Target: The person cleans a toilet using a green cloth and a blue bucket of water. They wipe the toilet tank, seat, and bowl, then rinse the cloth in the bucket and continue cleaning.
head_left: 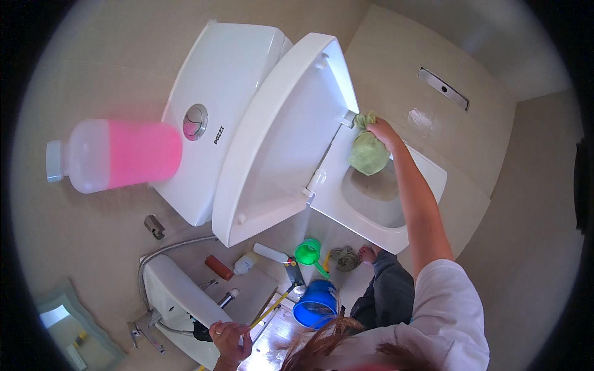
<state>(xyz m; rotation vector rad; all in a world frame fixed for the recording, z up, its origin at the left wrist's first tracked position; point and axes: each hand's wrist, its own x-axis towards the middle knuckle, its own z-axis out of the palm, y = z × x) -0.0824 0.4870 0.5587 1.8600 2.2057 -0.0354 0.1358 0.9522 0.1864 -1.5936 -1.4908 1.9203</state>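
Observation:
My right hand (380,131) presses a bunched green cloth (368,154) against the back rim of the white toilet bowl (371,213), just beside the hinge of the raised lid (278,136). The arm reaches across the bowl from the lower right. My left hand (230,340) is low at the front edge of the white washbasin (173,290), fingers curled next to a dark object (201,332) and the end of a yellow stick (269,309). I cannot tell whether that hand grips anything.
A clear bottle of pink liquid (117,154) sits by the cistern (223,74) with its round flush button (195,122). On the floor are a blue bucket (315,303), a green scoop (307,252), a grey rag (344,258) and a bare foot (368,252). An orange bottle (218,267) and a white bottle (245,263) lie near the basin.

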